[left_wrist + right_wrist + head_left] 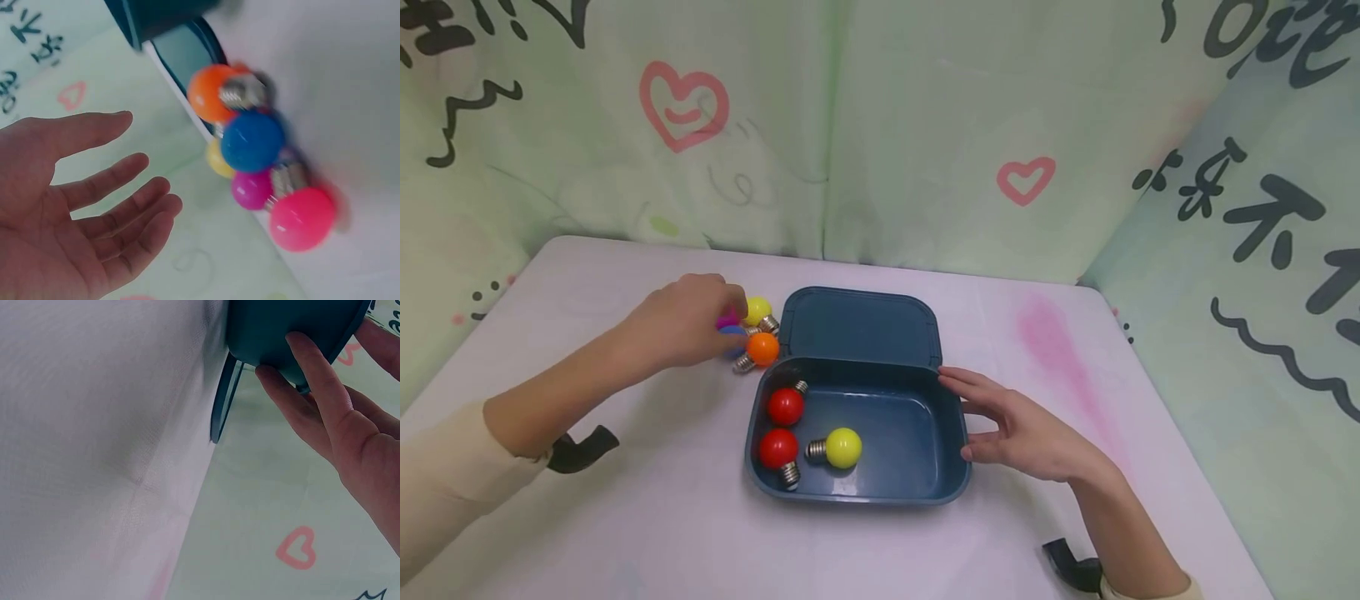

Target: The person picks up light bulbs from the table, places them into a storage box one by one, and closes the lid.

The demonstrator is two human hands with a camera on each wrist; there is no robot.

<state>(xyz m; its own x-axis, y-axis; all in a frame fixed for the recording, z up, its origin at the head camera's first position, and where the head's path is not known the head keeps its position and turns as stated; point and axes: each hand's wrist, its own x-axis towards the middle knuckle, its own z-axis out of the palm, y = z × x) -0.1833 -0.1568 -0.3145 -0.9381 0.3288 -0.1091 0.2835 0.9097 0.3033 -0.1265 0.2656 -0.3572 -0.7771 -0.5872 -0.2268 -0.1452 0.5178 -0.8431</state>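
In the head view my left hand (681,323) hovers over a small pile of light bulbs left of the box, its fingers spread and nothing between them. That pile holds a blue bulb (253,142), an orange bulb (763,349), a yellow bulb (757,311), a purple bulb (252,189) and a pink bulb (302,220). My right hand (1018,425) touches the right wall of a dark blue plastic box (902,442) with loosely extended fingers. Inside the box lie two red bulbs (786,407) and another yellow bulb (843,448), all toward its left side.
Behind the box, the dark blue lid (861,325) lies flat on the white-covered table (700,517). A pale green curtain (910,125) with drawn hearts and lettering hangs around the table's back and sides.
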